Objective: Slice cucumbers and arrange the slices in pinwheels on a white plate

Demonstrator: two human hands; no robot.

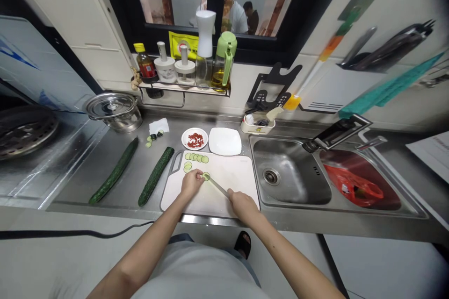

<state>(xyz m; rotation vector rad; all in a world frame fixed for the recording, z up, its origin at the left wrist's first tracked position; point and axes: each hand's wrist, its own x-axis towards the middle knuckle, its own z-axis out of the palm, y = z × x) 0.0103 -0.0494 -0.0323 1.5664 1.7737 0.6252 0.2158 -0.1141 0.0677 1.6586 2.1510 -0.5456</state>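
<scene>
My left hand is over the white cutting board, its fingers pinched on a round cucumber slice. A knife is gripped by my right hand; its blade points left and its tip meets the slice. At the top of the board several cucumber slices lie in an overlapping row, and a few more slices sit just below. Left of the board rest two whole cucumbers, one close by and one farther off.
Behind the board stand a small plate of red pieces and a white square plate. To the right is a steel sink with a red bag in its second basin. A lidded pot and cucumber scraps lie left.
</scene>
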